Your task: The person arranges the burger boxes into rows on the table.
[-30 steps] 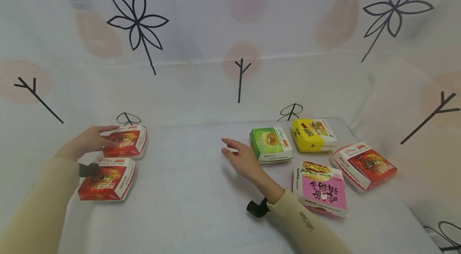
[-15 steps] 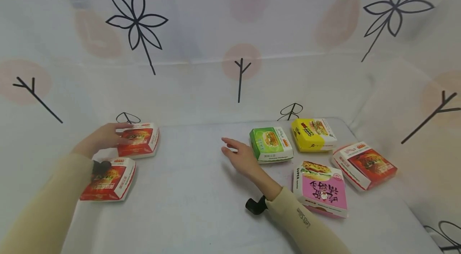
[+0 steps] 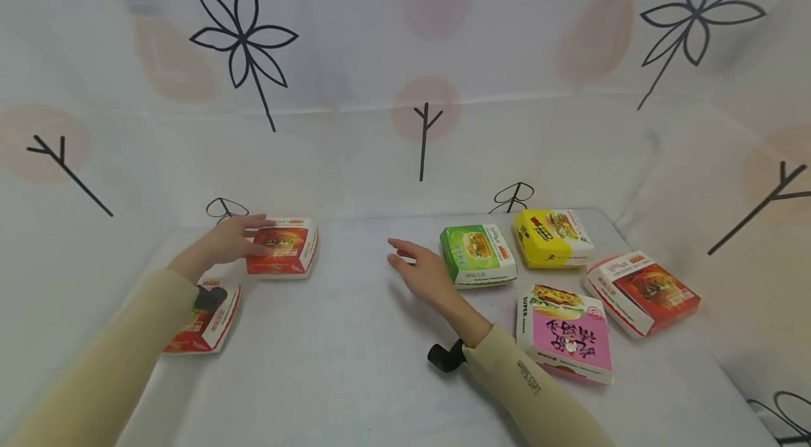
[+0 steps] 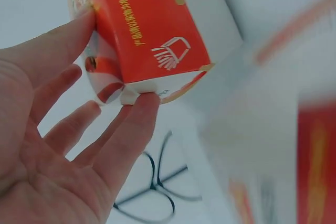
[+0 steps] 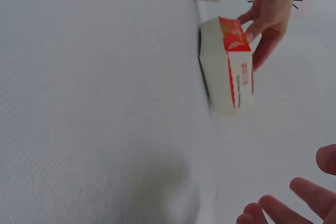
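Observation:
My left hand [image 3: 224, 241] holds a red-and-white hamburger box [image 3: 288, 260] at its left end, near the table's back edge. In the left wrist view the thumb lies against one edge of the hamburger box [image 4: 152, 30] and a fingertip touches its far corner. The box stays low at the tabletop, its printed top up. Just left of the green-and-white hamburger box [image 3: 477, 253], my right hand [image 3: 424, 280] hovers with fingers loosely bent and nothing in them. A second red hamburger box [image 3: 218, 327] sits partly hidden beneath the left wrist.
On the right lie a yellow burger box [image 3: 551, 239], a pink box [image 3: 567, 338] and another red box [image 3: 643, 292], close together. A white cloth with printed leaves rises behind and beside the white table [image 3: 329, 376]. Black wrist cameras [image 3: 446, 357] jut from both wrists.
My left hand has moved to the right with the back red hamburger box, away from above the front one. The right hand has barely moved; the other boxes stay put.

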Motion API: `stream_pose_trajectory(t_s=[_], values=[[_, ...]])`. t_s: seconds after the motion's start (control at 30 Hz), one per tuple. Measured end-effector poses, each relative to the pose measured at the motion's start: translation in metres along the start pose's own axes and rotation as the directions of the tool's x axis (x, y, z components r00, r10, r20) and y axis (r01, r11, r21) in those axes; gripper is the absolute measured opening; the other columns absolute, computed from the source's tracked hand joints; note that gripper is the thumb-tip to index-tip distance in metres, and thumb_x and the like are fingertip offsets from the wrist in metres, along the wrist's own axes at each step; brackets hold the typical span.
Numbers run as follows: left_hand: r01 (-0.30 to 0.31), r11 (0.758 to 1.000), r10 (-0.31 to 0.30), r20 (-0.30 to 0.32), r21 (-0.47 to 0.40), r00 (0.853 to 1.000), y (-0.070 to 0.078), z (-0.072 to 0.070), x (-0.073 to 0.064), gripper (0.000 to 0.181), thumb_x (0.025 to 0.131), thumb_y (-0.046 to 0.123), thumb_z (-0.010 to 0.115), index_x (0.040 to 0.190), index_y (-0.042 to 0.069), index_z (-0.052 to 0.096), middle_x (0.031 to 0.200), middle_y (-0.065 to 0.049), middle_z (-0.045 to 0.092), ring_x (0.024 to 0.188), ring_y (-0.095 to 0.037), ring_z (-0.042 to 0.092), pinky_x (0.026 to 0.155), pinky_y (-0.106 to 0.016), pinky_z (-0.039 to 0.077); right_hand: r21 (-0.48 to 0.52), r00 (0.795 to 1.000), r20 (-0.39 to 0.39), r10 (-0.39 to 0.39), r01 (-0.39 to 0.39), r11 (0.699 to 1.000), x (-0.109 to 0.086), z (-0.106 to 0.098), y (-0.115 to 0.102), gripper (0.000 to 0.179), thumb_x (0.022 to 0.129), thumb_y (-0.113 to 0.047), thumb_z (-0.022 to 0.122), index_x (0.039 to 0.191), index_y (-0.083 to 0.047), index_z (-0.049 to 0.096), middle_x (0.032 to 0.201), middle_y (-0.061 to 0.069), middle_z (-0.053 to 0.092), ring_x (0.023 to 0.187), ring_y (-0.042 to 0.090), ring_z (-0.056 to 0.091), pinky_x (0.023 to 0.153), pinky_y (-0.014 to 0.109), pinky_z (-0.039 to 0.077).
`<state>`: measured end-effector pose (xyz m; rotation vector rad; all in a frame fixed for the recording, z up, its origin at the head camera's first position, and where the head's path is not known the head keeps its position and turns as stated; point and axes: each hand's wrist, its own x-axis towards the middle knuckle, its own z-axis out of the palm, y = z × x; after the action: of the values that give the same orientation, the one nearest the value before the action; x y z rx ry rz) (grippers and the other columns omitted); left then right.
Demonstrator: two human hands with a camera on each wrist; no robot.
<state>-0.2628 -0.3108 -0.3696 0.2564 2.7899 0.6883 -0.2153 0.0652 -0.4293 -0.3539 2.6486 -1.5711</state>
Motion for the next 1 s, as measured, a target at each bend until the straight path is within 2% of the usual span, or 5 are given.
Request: stream_pose_trajectory(t_s=[0.27, 0.5, 0.8, 1.0], values=[[0.009, 1.000, -0.009, -0.023, 0.016, 1.000, 0.027, 0.024, 0.006, 0.072, 0.088, 0.033, 0.076, 0.149, 0.008, 0.046, 0.159, -0.020, 0.028, 0.136, -0.046, 0.039, 0.106, -0.065, 0.033, 0.034, 0.999, 0.020, -0.036, 0.036, 0.999, 0.004, 0.004, -0.001, 0.043, 0.101, -0.031, 0.059, 0.141, -0.015, 0.058, 0.142, 0.006, 0.057, 0.129, 0.025, 0.053, 0.103, 0.044, 0.046], [-0.026, 0.998, 0.030, -0.072, 0.053, 0.997, 0.046, 0.047, 0.009, 0.072, 0.089, 0.037, 0.074, 0.149, 0.009, 0.046, 0.159, -0.019, 0.030, 0.145, -0.045, 0.022, 0.112, -0.064, 0.023, 0.048, 0.999, 0.033, -0.003, 0.001, 0.999, 0.015, 0.013, 0.001, 0.041, 0.101, -0.028, 0.058, 0.141, -0.019, 0.058, 0.138, 0.011, 0.059, 0.133, 0.029, 0.050, 0.104, 0.048, 0.044], [-0.079, 0.996, 0.083, -0.108, 0.042, 0.991, 0.061, 0.067, 0.012, 0.069, 0.092, 0.034, 0.072, 0.150, 0.010, 0.045, 0.160, -0.018, 0.029, 0.145, -0.044, 0.024, 0.111, -0.063, 0.027, 0.114, 0.993, 0.104, 0.050, -0.061, 0.992, 0.030, 0.032, 0.000, 0.046, 0.102, -0.030, 0.056, 0.147, -0.026, 0.051, 0.144, 0.009, 0.055, 0.138, 0.030, 0.043, 0.104, 0.052, 0.043], [-0.092, 0.996, 0.093, -0.117, 0.017, 0.989, 0.073, 0.075, 0.009, 0.070, 0.091, 0.037, 0.072, 0.150, 0.009, 0.045, 0.160, -0.019, 0.028, 0.144, -0.044, 0.026, 0.110, -0.063, 0.028, 0.138, 0.994, 0.091, 0.056, -0.069, 0.988, 0.033, 0.037, -0.004, 0.045, 0.102, -0.027, 0.057, 0.147, -0.024, 0.052, 0.143, 0.009, 0.055, 0.140, 0.029, 0.041, 0.110, 0.053, 0.036]])
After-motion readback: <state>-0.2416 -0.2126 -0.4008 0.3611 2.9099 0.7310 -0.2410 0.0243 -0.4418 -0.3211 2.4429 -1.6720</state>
